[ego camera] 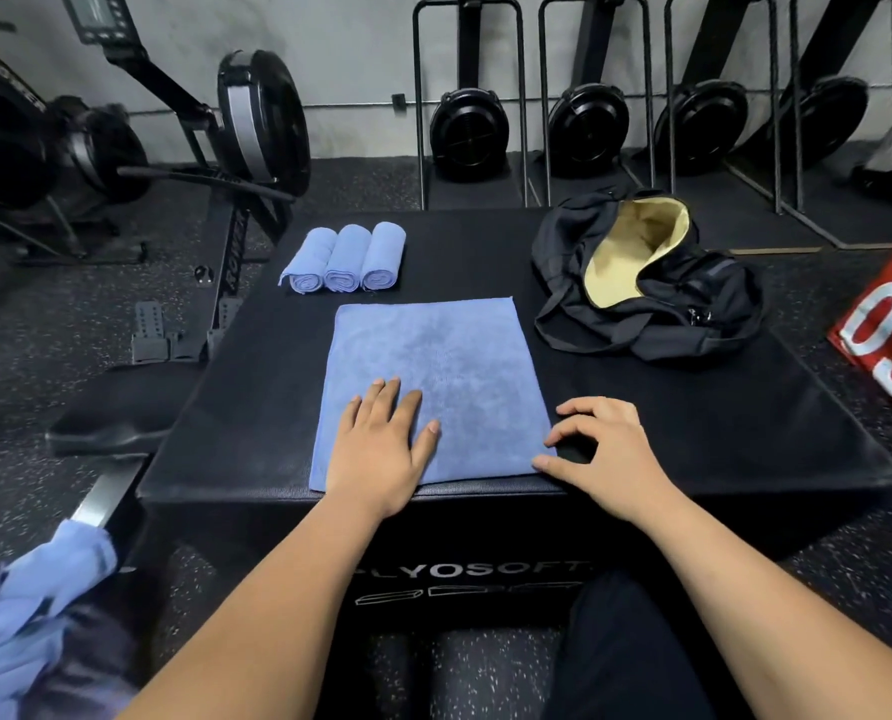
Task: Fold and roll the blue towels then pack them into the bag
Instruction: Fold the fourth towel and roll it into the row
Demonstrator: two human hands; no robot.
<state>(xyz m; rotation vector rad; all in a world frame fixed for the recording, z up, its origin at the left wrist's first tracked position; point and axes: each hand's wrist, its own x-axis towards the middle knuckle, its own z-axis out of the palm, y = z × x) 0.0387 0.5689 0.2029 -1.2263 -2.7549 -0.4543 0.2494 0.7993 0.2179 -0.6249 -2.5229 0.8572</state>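
A blue towel lies spread flat on the black padded box in front of me. My left hand presses flat on the towel's near left part with straight fingers. My right hand sits at the towel's near right corner, fingers curled, thumb and fingertips touching its edge. Three rolled blue towels lie side by side at the box's far left. A black bag with a pale yellow lining lies open at the far right of the box.
A heap of loose blue towels lies at the lower left beside a rowing machine rail. Rowing machines stand on the floor behind the box. A red box with white numerals sits at the right.
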